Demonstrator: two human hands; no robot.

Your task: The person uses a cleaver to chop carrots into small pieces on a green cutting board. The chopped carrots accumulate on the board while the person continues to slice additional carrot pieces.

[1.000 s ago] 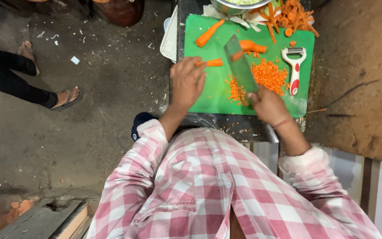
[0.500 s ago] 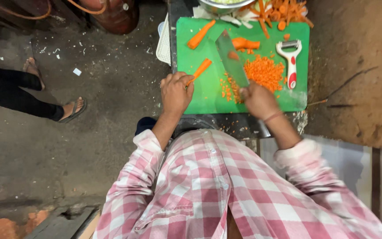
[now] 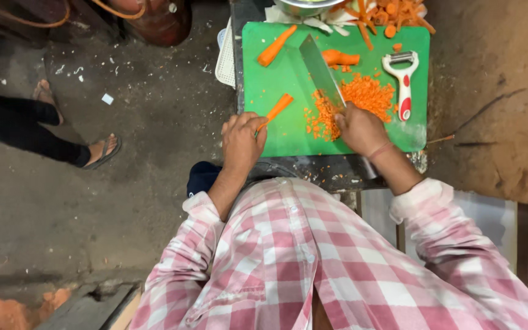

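A: In the head view, what do the hands do?

B: The left hand (image 3: pixel 242 142) is curled at the near left edge of the green cutting board (image 3: pixel 288 131). Its fingers pinch the near end of a carrot strip (image 3: pixel 276 111), and the strip points away from the person, toward the middle of the board. The right hand (image 3: pixel 360 128) is closed around the handle of a big knife (image 3: pixel 321 71). The handle is hidden inside the fist. The blade lies flat-looking and goes up and to the left from the hand.

A: Where is the chopped carrot?

B: A heap of chopped carrot (image 3: pixel 355 101) lies just beside the blade, on its right side, and touches the right hand. Some small bits are spread to the left of the hand also.

A: What else is on the board?

B: A white and red peeler (image 3: pixel 403 82) lies at the right, near the heap. A long carrot piece (image 3: pixel 276 46) lies at the far left corner, and a shorter carrot piece (image 3: pixel 340 58) just right of the blade. Carrot peels (image 3: pixel 392 12) are piled at the far right edge, beside a metal bowl (image 3: pixel 304 6).

A: And around the surface?

B: The board rests on a dark surface (image 3: pixel 313 166). On the floor (image 3: pixel 123 183) at the left stand two feet in sandals (image 3: pixel 96 153) of another person, well apart from the board.
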